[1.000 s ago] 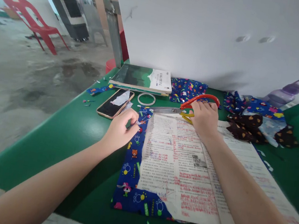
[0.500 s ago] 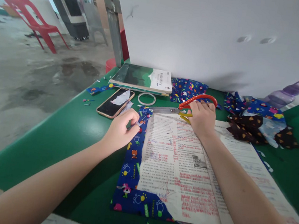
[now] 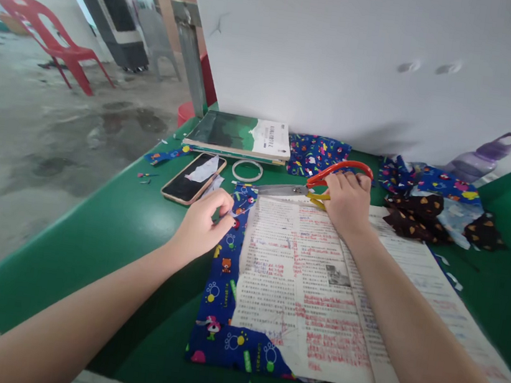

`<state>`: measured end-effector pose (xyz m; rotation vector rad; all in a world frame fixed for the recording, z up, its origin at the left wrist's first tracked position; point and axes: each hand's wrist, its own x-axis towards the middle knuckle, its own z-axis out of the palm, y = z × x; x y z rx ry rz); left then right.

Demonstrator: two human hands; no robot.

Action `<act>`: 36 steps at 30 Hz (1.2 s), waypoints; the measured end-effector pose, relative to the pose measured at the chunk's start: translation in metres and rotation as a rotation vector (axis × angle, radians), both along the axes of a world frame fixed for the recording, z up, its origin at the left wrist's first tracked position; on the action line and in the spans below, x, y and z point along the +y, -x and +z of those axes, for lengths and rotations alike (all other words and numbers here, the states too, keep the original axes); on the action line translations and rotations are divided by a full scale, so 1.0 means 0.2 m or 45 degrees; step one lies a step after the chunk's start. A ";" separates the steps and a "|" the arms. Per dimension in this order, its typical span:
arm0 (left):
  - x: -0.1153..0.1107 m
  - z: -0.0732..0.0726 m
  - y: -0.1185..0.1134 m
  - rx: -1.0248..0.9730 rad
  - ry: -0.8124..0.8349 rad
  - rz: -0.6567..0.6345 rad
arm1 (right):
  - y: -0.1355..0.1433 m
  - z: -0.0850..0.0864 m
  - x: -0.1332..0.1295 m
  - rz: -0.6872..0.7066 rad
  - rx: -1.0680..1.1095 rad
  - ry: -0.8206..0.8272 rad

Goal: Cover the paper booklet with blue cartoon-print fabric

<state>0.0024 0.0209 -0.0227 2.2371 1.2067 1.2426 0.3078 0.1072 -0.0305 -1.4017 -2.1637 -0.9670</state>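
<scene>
On the green worktop (image 3: 105, 222), a blue cartoon-print cotton strip (image 3: 224, 288) lies flat under a printed paper sheet with red markings (image 3: 299, 285), at 6 o'clock from the book. Its upper corner is pinched by the closed left hand (image 3: 201, 225). At 3 o'clock, the right hand (image 3: 348, 200) is closed around the red-and-yellow-handled steel scissors (image 3: 306, 185). Cutting along the paper edge seems in hand; steady fabric tension is called for.
</scene>
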 end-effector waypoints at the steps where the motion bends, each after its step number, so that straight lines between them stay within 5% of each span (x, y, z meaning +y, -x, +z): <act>1: 0.00 0.00 0.00 0.000 0.002 -0.001 | -0.02 0.00 -0.01 -0.008 0.003 0.005; 10: 0.00 0.00 0.00 0.043 0.057 -0.013 | -0.13 -0.01 0.00 -0.134 0.136 0.000; 17: 0.02 -0.01 0.02 0.056 0.065 0.089 | -0.13 -0.01 -0.01 0.121 0.107 0.207; 29: 0.03 -0.02 0.02 -0.039 0.058 0.220 | -0.16 0.00 0.00 0.226 0.177 0.239; 36: 0.06 -0.06 0.05 -0.108 0.068 0.275 | -0.11 0.02 0.00 0.049 0.204 0.236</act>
